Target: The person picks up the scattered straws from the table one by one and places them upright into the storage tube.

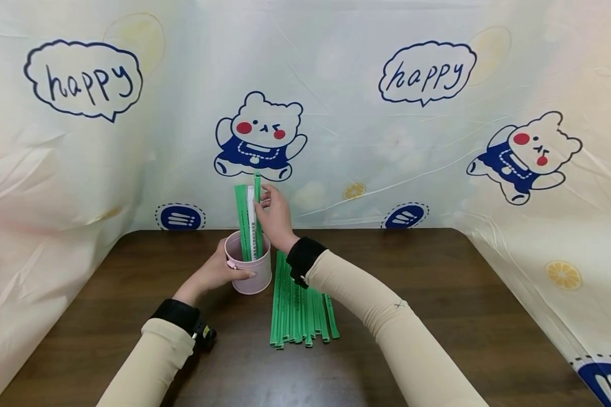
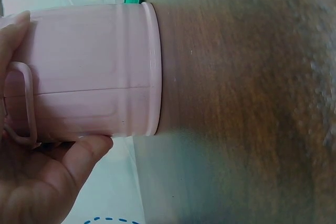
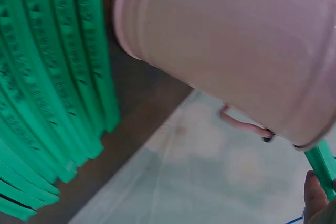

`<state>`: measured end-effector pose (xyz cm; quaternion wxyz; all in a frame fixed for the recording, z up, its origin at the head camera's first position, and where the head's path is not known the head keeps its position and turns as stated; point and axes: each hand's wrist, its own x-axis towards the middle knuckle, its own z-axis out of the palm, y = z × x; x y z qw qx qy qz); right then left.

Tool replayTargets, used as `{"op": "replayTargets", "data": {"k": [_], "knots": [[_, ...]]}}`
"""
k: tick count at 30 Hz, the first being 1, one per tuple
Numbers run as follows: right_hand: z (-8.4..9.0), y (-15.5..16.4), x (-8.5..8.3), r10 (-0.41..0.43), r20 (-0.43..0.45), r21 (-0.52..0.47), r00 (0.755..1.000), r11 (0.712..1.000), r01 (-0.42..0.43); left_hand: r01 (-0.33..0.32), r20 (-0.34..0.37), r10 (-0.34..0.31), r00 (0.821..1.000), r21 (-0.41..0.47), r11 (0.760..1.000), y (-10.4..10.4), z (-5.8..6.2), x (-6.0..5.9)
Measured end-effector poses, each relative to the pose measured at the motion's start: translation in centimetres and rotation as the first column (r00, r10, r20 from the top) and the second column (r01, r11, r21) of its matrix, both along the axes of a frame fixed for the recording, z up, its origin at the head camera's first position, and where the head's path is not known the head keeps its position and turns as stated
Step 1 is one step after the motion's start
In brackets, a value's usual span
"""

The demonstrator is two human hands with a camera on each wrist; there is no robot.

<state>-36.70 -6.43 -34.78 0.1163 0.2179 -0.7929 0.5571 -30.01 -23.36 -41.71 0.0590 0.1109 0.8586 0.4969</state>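
Our left hand [image 1: 219, 274] grips the light pink cup [image 1: 252, 271] while our right hand [image 1: 274, 217] pinches a thin, flimsy-looking green wrapped straw [image 1: 257, 212] near its top.

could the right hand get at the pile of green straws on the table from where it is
Probably yes: the right hand pinches a straw in the pink cup, and the green straws lie uncovered just below its wrist.
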Motion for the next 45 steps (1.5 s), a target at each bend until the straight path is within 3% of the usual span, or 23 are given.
{"op": "replayTargets", "data": {"k": [12, 19, 22, 24, 28, 30, 32, 35, 37, 39, 40, 42, 43, 45], "knots": [[-1.9, 0.7, -0.2, 0.012, 0.053, 0.038, 0.999, 0.999, -0.014, -0.009, -0.008, 0.009, 1.0, -0.016, 1.0, -0.1, -0.1, 0.1], [-1.6, 2.1, -0.3, 0.037, 0.108, 0.057, 0.993, 0.997, -0.043, -0.016, -0.016, 0.015, 1.0, -0.029, 0.999, 0.1, -0.2, 0.2], [-1.4, 3.5, -1.1, 0.056, 0.103, 0.089, 0.993, 0.994, -0.065, -0.018, -0.012, 0.018, 1.0, -0.033, 0.999, 0.1, -0.1, 0.3], [-2.4, 4.8, -2.7, 0.078, 0.061, 0.117, 0.995, 0.99, -0.085, -0.015, -0.011, 0.014, 1.0, -0.03, 0.999, 0.1, 0.0, 0.3], [-3.0, 7.2, -4.0, 0.048, 0.072, 0.222, 0.996, 0.973, -0.063, -0.009, -0.011, 0.009, 1.0, -0.017, 1.0, 0.1, -0.1, 0.3], [-5.5, 8.8, -6.5, 0.051, 0.071, 0.276, 0.996, 0.959, -0.069, -0.011, -0.009, 0.011, 1.0, -0.019, 1.0, 0.1, -0.1, 0.3], [-11.3, 10.5, -11.8, 0.061, 0.052, 0.323, 0.997, 0.943, -0.075, -0.012, -0.003, 0.012, 1.0, -0.025, 1.0, 0.1, -0.1, 0.3], [-17.8, 13.1, -16.6, 0.064, -0.003, 0.385, 0.998, 0.921, -0.058, -0.016, 0.006, 0.017, 1.0, -0.03, 0.999, 0.1, -0.2, 0.2], [-16.5, 14.2, -14.1, 0.021, 0.045, 0.44, 0.999, 0.897, -0.039, -0.018, 0.005, 0.018, 1.0, -0.027, 0.999, 0.1, -0.2, 0.2], [-14.4, 15.2, -10.6, 0.01, 0.054, 0.471, 0.998, 0.881, -0.035, -0.017, 0.004, 0.017, 1.0, -0.021, 1.0, 0.1, -0.1, 0.3], [-13.9, 15.7, -9.9, -0.003, 0.097, 0.492, 0.995, 0.869, -0.046, -0.018, 0.003, 0.018, 1.0, -0.019, 1.0, 0.2, -0.1, 0.3], [-14.6, 16.8, -9.4, 0.003, 0.127, 0.5, 0.992, 0.863, -0.067, -0.016, 0.001, 0.016, 1.0, -0.021, 1.0, 0.2, 0.0, 0.3], [-16.9, 17.5, -11.1, 0.012, 0.14, 0.487, 0.99, 0.87, -0.079, -0.017, 0.003, 0.017, 1.0, -0.021, 1.0, 0.2, 0.0, 0.2], [-18.6, 18.3, -11.5, 0.011, 0.189, 0.481, 0.982, 0.871, -0.102, -0.018, 0.006, 0.018, 1.0, -0.028, 0.999, 0.2, 0.0, 0.1]]}}
